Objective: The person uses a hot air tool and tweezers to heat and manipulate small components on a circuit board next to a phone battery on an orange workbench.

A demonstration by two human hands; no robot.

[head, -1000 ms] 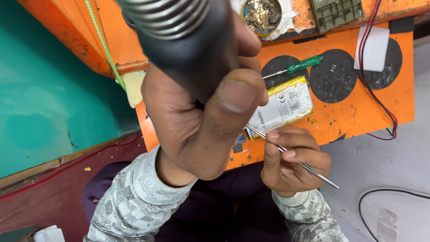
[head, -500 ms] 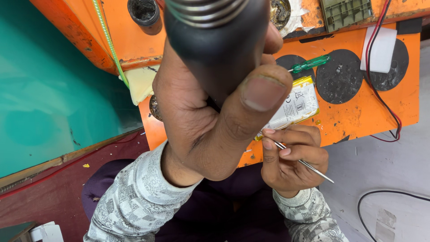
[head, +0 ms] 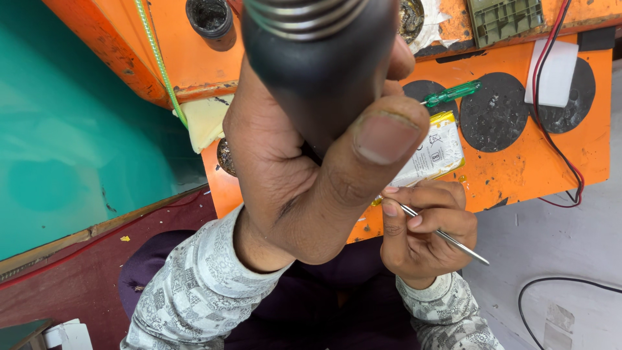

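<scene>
two hands busy: left hand (head: 304, 155) grips dark handle (head: 317, 58), right hand (head: 421, 227) tweezers (head: 447, 236).

A green-handled screwdriver (head: 451, 94) lies on the orange board (head: 518, 162) (black discs (head: 495, 111) beside it).

Grey-white patterned sleeves (head: 194, 291), dark trousers (head: 324, 304)

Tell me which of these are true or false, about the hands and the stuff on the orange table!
1. The left hand grips a thick dark handle. True.
2. The right hand is empty. False: it pinches thin metal tweezers.
3. The small screwdriver has a red handle. False: it is green.
4. A silver battery pack lies on the orange table. True.
</scene>
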